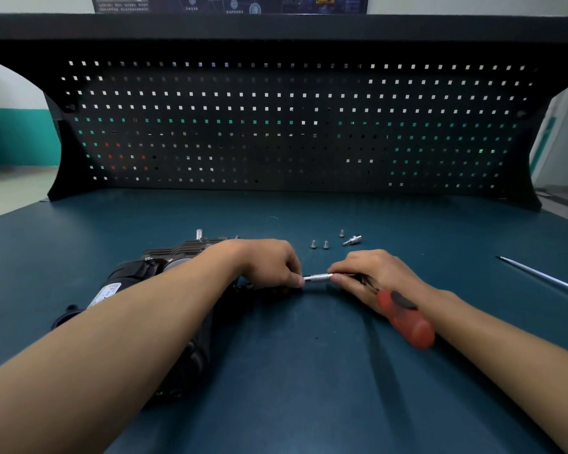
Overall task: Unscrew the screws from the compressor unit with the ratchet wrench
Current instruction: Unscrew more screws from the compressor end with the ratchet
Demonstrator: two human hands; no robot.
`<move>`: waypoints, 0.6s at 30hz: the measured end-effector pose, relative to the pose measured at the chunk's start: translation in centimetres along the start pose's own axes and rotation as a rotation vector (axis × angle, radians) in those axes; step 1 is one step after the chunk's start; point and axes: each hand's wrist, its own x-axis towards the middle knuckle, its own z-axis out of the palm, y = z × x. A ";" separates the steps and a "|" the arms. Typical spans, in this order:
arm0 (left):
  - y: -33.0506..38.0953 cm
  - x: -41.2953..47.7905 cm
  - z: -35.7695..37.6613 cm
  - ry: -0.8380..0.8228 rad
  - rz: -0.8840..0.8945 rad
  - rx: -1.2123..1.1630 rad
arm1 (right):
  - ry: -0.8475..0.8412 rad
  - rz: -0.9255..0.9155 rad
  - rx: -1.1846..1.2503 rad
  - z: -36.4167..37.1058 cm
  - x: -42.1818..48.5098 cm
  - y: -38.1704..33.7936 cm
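The ratchet wrench (407,319) has a knurled bright metal shaft and a smooth red plastic-looking handle. Loose screws (313,244) are shiny metal. The compressor unit (138,270) is matt black; the worktop (309,371) matt teal.

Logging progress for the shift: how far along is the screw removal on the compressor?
Done: three screws sit loose on the table. In hand: left hand and right hand both hold the ratchet wrench by its shaft beside the compressor unit. Left: cannot tell; the arm hides any remaining screws.
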 end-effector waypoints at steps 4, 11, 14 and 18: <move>0.0 0.1 0.1 -0.004 -0.003 -0.015 | -0.023 -0.059 -0.039 -0.1 -0.2 0.3; 0.0 0.1 -0.1 -0.014 0.023 0.045 | -0.109 0.008 0.138 -0.3 -0.1 -0.2; 0.1 0.2 -0.3 -0.014 0.034 0.083 | -0.159 0.126 0.327 -0.5 -0.1 -0.7; 0.0 0.3 -0.3 0.006 0.040 0.100 | -0.191 0.307 0.491 -0.8 0.4 -1.3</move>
